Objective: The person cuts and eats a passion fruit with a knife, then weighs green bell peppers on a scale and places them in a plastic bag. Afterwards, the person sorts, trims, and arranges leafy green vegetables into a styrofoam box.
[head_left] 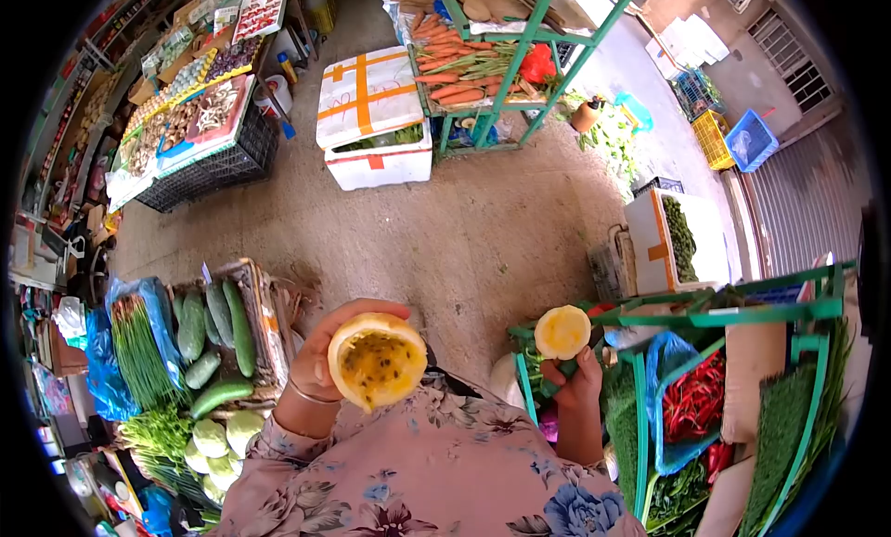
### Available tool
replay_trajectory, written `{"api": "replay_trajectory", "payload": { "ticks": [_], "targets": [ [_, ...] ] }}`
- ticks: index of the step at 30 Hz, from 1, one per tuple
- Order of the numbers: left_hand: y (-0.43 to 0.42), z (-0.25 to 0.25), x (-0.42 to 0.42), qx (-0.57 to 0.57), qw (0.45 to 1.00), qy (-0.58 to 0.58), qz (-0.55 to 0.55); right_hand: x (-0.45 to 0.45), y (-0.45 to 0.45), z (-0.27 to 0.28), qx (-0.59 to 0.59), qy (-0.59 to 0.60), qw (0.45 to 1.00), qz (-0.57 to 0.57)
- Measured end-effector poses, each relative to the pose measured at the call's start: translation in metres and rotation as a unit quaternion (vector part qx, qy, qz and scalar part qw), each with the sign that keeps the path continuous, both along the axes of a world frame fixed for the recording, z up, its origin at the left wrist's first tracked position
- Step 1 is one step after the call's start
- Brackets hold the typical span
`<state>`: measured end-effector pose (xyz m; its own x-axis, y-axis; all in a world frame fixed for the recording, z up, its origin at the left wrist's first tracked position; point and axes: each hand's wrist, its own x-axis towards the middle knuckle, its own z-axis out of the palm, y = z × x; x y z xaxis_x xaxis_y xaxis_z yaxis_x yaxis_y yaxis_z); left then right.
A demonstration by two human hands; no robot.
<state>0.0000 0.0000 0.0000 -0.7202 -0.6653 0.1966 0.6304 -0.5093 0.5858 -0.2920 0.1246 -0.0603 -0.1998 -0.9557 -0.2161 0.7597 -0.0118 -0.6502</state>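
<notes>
In my left hand (pixel 320 361) is a halved passion fruit (pixel 379 362), its cut side up, with yellow pulp and dark seeds in the hollow. The fingers curl round the back of its pale rind. My right hand (pixel 577 388) grips the smaller cut piece (pixel 562 333), a pale cap with a yellowish inside facing the camera. Thumb and fingers hold that cap from below. The two pieces are apart, both raised in front of my floral shirt (pixel 427 463). A thin bracelet circles my left wrist.
Cucumbers (pixel 243 328), green stalks and pale round vegetables lie at lower left. Red chillies (pixel 694 398) fill a blue-lined bin on a green rack at right. Ahead stand a white foam box (pixel 380 161), carrots (pixel 455 64) on a green stand, and a produce table over a black crate (pixel 218 170).
</notes>
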Motion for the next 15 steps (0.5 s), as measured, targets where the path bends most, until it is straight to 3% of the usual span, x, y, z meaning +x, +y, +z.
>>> {"api": "replay_trajectory", "payload": {
  "ticks": [2,3,9,14,15],
  "targets": [
    [0.013,0.006,-0.004,0.066,0.998,-0.006,-0.003,-0.002,0.010,0.011,0.035,0.033,0.999,0.021],
    [-0.096,0.025,0.005,0.009,1.000,-0.017,-0.001,0.008,-0.107,0.004,-0.022,0.024,0.999,0.020],
    [-0.166,0.018,0.010,0.059,0.994,0.071,-0.058,0.006,-0.184,0.001,0.014,-0.014,1.000,0.005],
    [-0.221,0.010,0.002,0.087,0.991,0.104,-0.010,-0.009,-0.271,-0.017,0.058,-0.056,0.995,0.064],
    [-0.229,0.011,0.001,0.072,0.996,0.040,0.029,-0.010,-0.293,-0.016,0.079,-0.060,0.992,0.082]
  ]
}}
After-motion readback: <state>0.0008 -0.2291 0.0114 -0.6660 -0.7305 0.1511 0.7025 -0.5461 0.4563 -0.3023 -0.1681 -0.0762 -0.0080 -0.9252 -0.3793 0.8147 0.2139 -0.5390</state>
